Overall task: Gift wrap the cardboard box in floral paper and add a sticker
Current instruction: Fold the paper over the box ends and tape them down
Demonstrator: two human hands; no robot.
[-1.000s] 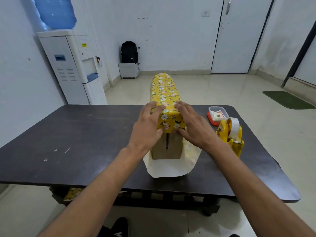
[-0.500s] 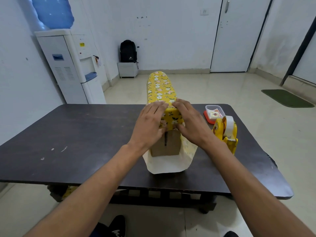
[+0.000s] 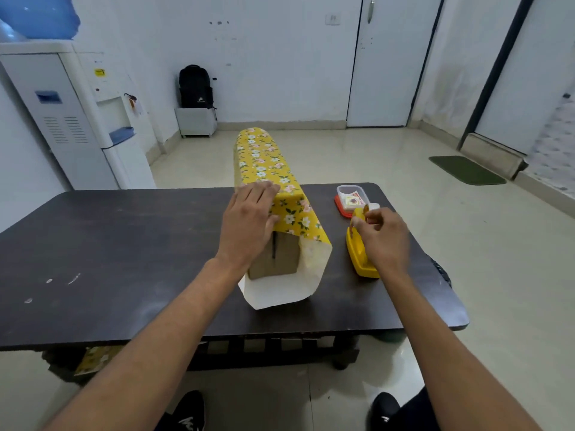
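- While I watch through the head camera, the cardboard box [image 3: 280,259] stands on the dark table [image 3: 124,259], its bare brown end facing me.
- Yellow floral paper [image 3: 264,160] is draped over the top of the box and runs on past its far end; the white underside curls out under the box's near end and up along its right side.
- My left hand [image 3: 249,222] lies flat on top of the box near that bare end, fingers straight and together, pressing the paper down.
- My right hand [image 3: 384,241] is off the box, to its right, with fingers curled and pinching at the top of the yellow tape dispenser [image 3: 357,256]. I cannot tell whether it has the tape end.
- Just beyond the dispenser, right of the box, sits a clear tub [image 3: 351,194] on an orange lid, with small printed pieces inside.
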